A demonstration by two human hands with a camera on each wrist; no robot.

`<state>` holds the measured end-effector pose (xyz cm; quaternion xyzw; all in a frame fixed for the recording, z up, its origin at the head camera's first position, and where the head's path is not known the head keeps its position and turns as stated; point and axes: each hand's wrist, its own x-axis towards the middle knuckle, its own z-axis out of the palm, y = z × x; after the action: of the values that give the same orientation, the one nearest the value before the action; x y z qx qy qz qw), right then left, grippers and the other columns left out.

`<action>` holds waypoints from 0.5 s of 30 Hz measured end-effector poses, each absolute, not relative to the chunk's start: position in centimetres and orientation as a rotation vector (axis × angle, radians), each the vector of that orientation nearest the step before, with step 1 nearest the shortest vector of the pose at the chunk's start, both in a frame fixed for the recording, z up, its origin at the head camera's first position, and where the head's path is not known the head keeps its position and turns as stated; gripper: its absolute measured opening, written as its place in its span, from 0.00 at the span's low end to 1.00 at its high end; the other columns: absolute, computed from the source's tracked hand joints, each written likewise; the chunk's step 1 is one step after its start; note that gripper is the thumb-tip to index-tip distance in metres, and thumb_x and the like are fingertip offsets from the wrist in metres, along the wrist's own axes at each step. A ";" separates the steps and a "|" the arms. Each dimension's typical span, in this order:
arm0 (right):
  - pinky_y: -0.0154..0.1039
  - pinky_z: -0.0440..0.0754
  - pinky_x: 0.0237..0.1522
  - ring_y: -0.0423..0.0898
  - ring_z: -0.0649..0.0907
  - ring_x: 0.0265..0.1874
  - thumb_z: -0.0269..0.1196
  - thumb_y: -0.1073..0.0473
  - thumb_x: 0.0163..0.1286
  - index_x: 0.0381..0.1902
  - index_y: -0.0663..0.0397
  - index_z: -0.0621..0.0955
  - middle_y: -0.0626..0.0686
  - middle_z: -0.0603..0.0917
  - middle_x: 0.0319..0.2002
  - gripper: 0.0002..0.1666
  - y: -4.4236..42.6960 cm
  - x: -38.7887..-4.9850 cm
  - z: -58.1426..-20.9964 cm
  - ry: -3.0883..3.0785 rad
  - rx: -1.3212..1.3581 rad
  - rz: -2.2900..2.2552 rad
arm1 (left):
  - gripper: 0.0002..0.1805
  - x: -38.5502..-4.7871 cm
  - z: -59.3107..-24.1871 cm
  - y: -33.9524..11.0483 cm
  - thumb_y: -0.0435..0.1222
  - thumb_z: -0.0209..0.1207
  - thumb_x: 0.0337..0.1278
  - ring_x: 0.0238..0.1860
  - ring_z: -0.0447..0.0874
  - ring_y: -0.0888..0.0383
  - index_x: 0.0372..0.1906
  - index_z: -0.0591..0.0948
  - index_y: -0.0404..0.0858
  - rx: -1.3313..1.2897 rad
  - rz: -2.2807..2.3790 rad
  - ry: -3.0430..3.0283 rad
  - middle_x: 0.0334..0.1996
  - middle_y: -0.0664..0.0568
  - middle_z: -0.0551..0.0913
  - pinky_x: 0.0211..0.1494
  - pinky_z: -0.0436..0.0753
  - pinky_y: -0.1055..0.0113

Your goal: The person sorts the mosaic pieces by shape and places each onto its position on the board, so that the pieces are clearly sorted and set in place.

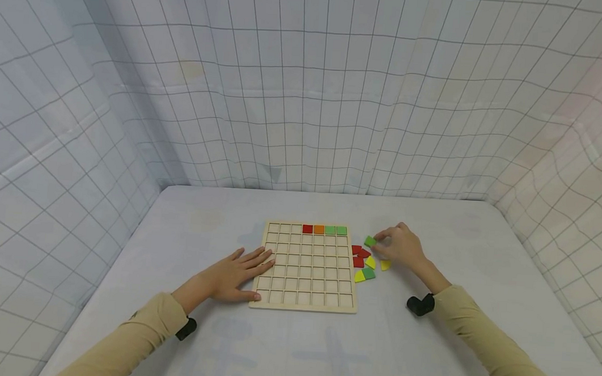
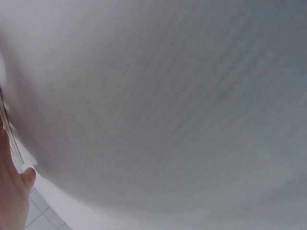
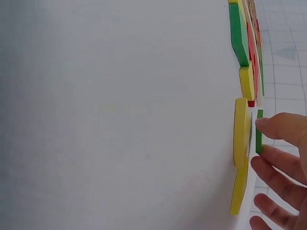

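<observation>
A person's right hand (image 1: 404,249) pinches a green piece (image 1: 370,241) beside a pale gridded board (image 1: 304,270).
In the head view, the board lies at lower centre on a white surface (image 1: 272,351); the green piece is right of centre, near the board's upper right corner, clamped between thumb and fingers. The left hand (image 1: 232,276), at lower left of centre, rests flat on the board's left edge, fingers straight and slightly apart. The top row's four rightmost cells hold a red tile (image 1: 307,229), an orange tile (image 1: 319,230) and two green tiles (image 1: 336,231). Loose red, yellow and green pieces (image 1: 358,262) lie just right of the board, their exact shapes hard to make out.
</observation>
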<state>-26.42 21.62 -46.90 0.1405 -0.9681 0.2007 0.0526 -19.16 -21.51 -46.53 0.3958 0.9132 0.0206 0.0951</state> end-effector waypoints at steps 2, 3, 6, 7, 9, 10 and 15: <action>0.39 0.75 0.32 0.50 0.76 0.40 0.70 0.49 0.55 0.38 0.54 0.89 0.52 0.86 0.35 0.17 21.5 -26.5 -46.8 -2.938 0.426 0.603 | 0.45 -19.1 -46.5 -21.5 0.63 0.48 0.63 0.78 0.44 0.46 0.77 0.50 0.46 1.175 0.060 2.707 0.78 0.47 0.46 0.73 0.51 0.39; 0.39 0.75 0.32 0.50 0.76 0.40 0.70 0.49 0.55 0.38 0.54 0.89 0.52 0.86 0.35 0.17 21.5 -26.5 -46.8 -2.935 0.426 0.600 | 0.45 -19.1 -46.5 -21.5 0.63 0.48 0.63 0.78 0.44 0.46 0.77 0.50 0.46 1.175 0.058 2.708 0.78 0.47 0.46 0.73 0.51 0.39; 0.39 0.74 0.30 0.51 0.76 0.39 0.70 0.50 0.56 0.38 0.54 0.89 0.52 0.86 0.35 0.16 21.4 -26.5 -46.7 -2.921 0.438 0.596 | 0.45 -19.1 -46.5 -21.5 0.62 0.48 0.63 0.78 0.44 0.46 0.77 0.50 0.46 1.174 0.059 2.706 0.78 0.47 0.46 0.74 0.51 0.39; 0.38 0.74 0.30 0.50 0.76 0.39 0.70 0.50 0.55 0.38 0.53 0.89 0.52 0.86 0.35 0.16 21.3 -26.5 -46.6 -2.919 0.438 0.598 | 0.45 -19.1 -46.4 -21.5 0.62 0.48 0.63 0.78 0.44 0.46 0.77 0.50 0.46 1.174 0.062 2.706 0.78 0.47 0.46 0.74 0.51 0.39; 0.38 0.73 0.29 0.51 0.77 0.39 0.70 0.50 0.55 0.39 0.53 0.89 0.53 0.85 0.35 0.16 21.2 -26.6 -46.6 -2.913 0.447 0.601 | 0.45 -19.1 -46.4 -21.5 0.62 0.48 0.63 0.78 0.44 0.46 0.77 0.50 0.46 1.174 0.067 2.705 0.78 0.47 0.46 0.74 0.51 0.39; 0.38 0.73 0.28 0.50 0.77 0.39 0.70 0.49 0.55 0.39 0.53 0.88 0.53 0.85 0.35 0.17 21.2 -26.6 -46.5 -2.913 0.448 0.602 | 0.45 -19.1 -46.5 -21.5 0.62 0.48 0.63 0.78 0.44 0.46 0.77 0.50 0.46 1.174 0.068 2.705 0.78 0.47 0.46 0.74 0.51 0.39; 0.39 0.74 0.29 0.50 0.77 0.39 0.70 0.49 0.56 0.40 0.52 0.88 0.53 0.85 0.36 0.17 20.8 -26.9 -46.2 -2.925 0.443 0.615 | 0.45 -19.1 -46.6 -21.6 0.63 0.48 0.63 0.78 0.44 0.46 0.77 0.50 0.46 1.182 0.062 2.708 0.78 0.47 0.46 0.73 0.51 0.39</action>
<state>-26.90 20.76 -46.22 0.1464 -0.9662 0.2033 0.0600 -19.11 -21.57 -46.56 0.3981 0.9124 0.0208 0.0929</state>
